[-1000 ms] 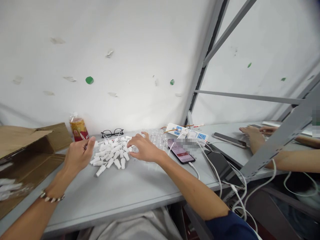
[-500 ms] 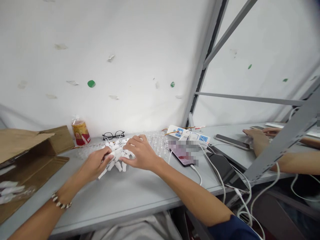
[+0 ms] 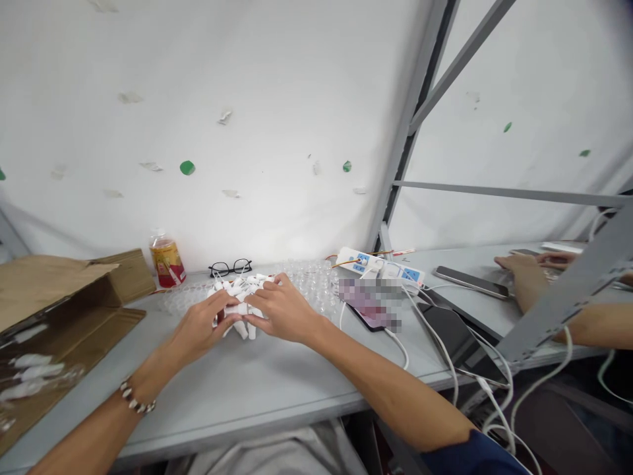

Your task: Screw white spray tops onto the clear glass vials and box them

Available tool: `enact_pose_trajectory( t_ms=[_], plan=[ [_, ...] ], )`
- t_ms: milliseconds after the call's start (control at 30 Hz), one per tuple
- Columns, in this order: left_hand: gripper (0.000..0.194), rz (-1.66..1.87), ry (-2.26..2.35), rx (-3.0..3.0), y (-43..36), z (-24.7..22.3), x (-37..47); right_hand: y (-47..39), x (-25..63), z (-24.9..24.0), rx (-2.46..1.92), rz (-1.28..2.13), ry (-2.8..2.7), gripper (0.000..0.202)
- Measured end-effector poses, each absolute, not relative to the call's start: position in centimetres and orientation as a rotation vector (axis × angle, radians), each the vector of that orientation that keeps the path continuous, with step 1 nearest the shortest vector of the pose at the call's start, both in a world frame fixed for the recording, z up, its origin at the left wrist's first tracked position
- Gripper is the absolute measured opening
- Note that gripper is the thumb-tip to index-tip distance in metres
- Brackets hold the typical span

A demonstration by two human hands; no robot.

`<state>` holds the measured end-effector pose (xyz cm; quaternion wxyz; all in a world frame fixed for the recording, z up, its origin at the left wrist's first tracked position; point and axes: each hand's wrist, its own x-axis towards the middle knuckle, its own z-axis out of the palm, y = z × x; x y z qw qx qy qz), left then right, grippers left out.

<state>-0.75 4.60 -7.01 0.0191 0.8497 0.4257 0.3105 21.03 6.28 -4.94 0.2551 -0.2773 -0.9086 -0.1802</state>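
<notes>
Both hands meet over a pile of white caps (image 3: 252, 330), several with thin stems, on the grey tabletop. My left hand (image 3: 205, 323) pinches a white cap (image 3: 237, 309) between thumb and fingers. From the other side, the bent fingers and thumb of my right hand (image 3: 281, 307) close on the same cap; its far end is hidden by them. Small clear bottles (image 3: 306, 280) stand grouped behind my right hand, and more clear bottles (image 3: 180, 300) are beyond my left hand.
At left lies an open cardboard box (image 3: 93, 330) with white-capped clear bottles inside. Behind are a drink bottle (image 3: 168, 260) and eyeglasses (image 3: 230, 267). A power strip (image 3: 359, 262), phones (image 3: 368, 310) and white cables lie right. Past a metal post (image 3: 568, 284) another person's arms (image 3: 534, 284) rest.
My left hand has moved up and right to my right hand, and both now close on one white cap. The view has shifted slightly.
</notes>
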Motion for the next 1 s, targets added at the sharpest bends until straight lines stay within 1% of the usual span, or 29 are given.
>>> enact_pose_trajectory(
  t_ms=[167,300,433,567,767,867,933,1000],
  plan=[
    [0.036,0.817,1.337,2.634,4.4,-6.7,-0.5,6.3,20.8,-5.3,-0.755,-0.46,-2.497,0.028],
    [0.046,0.78,1.316,2.586,4.2,-6.5,-0.1,6.4,20.5,-5.9,-0.621,-0.488,-2.494,0.022],
    [0.051,0.836,1.311,2.343,3.6,-6.1,0.4,6.4,20.4,-6.1,-0.569,-0.509,-2.431,0.021],
    [0.052,0.864,1.337,2.044,3.2,-6.1,0.7,6.1,20.2,-5.8,-0.527,-0.507,-2.407,0.025],
    [0.052,0.785,1.169,1.802,3.8,-6.5,0.8,5.5,20.2,-5.4,-0.463,-0.529,-2.365,0.023],
    [0.051,0.754,1.175,1.933,4.0,-6.3,0.6,5.8,20.3,-5.7,-0.447,-0.547,-2.357,0.02],
    [0.05,0.769,1.212,2.152,3.9,-6.1,0.5,6.2,20.3,-6.2,-0.448,-0.547,-2.347,0.018],
    [0.045,0.762,1.258,2.363,3.7,-6.0,0.5,6.4,20.2,-6.6,-0.479,-0.538,-2.334,0.019]
  ],
)
